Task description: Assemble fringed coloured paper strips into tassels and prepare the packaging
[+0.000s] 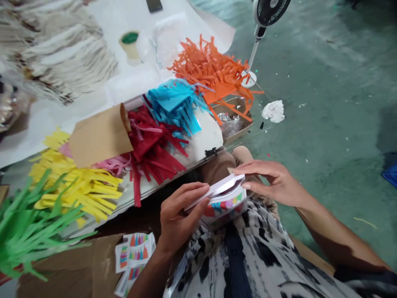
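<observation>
Printed card box (225,209) resting on my lap (235,258) — white flap (217,186) lying long axis aslant between both hands. Left grip (181,217) clenched around flap's near end, closer to box body; right grip (269,182) pinching far end — fingertips (240,174) on card.

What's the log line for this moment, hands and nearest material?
left hand: grips folded printed card | right hand: pinches its white edge | nearby: red paper fringe

Speckled green concrete floor (328,70), white pedestal fan (259,31), crumpled white paper (273,111), blue crate (390,174)
</observation>
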`<state>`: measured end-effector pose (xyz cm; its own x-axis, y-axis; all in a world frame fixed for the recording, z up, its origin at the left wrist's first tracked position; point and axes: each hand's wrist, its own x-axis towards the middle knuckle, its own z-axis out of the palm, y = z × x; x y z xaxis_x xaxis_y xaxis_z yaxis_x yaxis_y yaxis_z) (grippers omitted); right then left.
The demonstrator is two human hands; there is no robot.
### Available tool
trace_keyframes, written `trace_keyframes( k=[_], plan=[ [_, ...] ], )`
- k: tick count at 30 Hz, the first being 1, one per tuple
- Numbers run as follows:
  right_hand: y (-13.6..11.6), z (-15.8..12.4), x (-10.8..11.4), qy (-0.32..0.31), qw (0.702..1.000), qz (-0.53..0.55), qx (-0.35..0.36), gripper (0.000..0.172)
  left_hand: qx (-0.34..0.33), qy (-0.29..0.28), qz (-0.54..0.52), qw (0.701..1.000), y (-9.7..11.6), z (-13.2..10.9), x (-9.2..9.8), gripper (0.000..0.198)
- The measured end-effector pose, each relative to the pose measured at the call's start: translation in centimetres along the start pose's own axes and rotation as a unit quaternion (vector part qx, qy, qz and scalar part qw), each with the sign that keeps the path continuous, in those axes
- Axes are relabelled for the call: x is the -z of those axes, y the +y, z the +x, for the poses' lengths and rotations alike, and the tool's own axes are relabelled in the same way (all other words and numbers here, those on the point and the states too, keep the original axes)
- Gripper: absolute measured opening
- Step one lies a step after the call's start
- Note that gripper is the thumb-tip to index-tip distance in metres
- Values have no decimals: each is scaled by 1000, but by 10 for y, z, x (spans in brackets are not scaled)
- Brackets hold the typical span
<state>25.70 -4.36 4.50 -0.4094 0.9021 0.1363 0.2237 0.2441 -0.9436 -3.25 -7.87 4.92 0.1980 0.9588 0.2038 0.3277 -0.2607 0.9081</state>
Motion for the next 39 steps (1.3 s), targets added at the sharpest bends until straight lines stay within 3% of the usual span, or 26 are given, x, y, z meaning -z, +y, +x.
trace_keyframes(
  k=[5, 11, 19, 22, 24, 26, 29, 31, 34, 39],
  plan=[
    [0, -4, -12, 23, 997, 63, -39, 29, 41, -153, 93, 983, 24, 34, 13, 11],
    [-5, -6, -18, 58, 995, 58, -59, 28, 32, -263, 140, 954, 40, 67, -2, 4],
    [11, -6, -9, 42, 995, 87, -3, 17, -31, -235, 68, 969, 31, 59, -14, 12],
    [16, -6, -5, 38, 995, 88, 5, 17, -92, -257, 109, 956, 29, 56, -12, 22],
    [19, -7, -3, 45, 995, 86, 3, 18, -110, -271, 146, 945, 28, 50, -11, 39],
    [22, -9, -1, 54, 995, 83, 2, 19, -93, -233, 141, 958, 25, 41, -13, 40],
    [27, -12, 1, 49, 996, 81, 5, 19, -45, -135, 70, 987, 19, 26, -19, 23],
    [28, -11, 1, 27, 998, 60, 16, 29, -35, -113, 31, 993, 15, 21, -23, 21],
    [26, -7, -2, -7, 999, 25, 41, 42, -64, -124, 16, 990, 14, 24, -20, 22],
    [19, 2, -8, 39, 998, 20, 44, 35, -74, -168, 17, 983, 14, 49, -3, 27]
  ],
)
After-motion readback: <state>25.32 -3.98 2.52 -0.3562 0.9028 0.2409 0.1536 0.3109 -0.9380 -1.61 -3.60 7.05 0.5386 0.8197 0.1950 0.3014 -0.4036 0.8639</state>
